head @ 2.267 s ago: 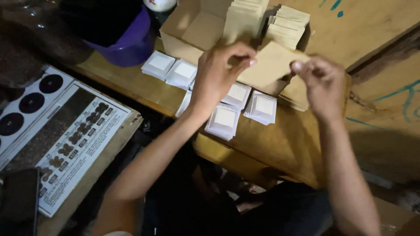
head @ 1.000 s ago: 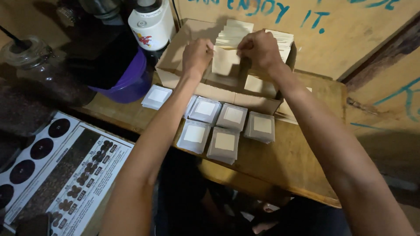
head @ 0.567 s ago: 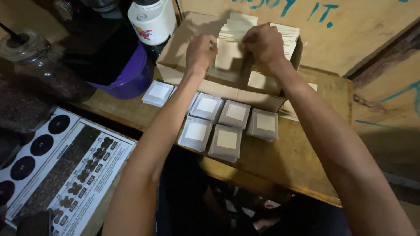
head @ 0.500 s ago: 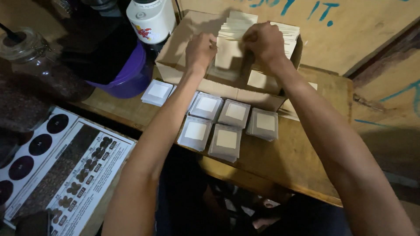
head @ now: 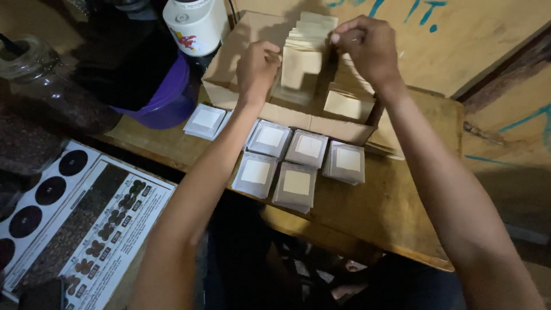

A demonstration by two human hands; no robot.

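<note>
Inside the cardboard box, upright stacks of paper envelopes crowd the middle and right, leaving open room only at its left end. A white canister and purple bowl block the box's left side. On the tabletop, small packets fill the box's front, with bare wood to their right.

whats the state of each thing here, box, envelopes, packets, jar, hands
cardboard box: open, flaps up, on the wooden table
tan envelopes: upright in a row inside the box
white square packets: lying flat in stacks before the box
left hand: on the envelope row
right hand: fingers pinching envelope tops
white container: upright, lid not in view
glass jar: upright; whether closed, cannot tell
</note>
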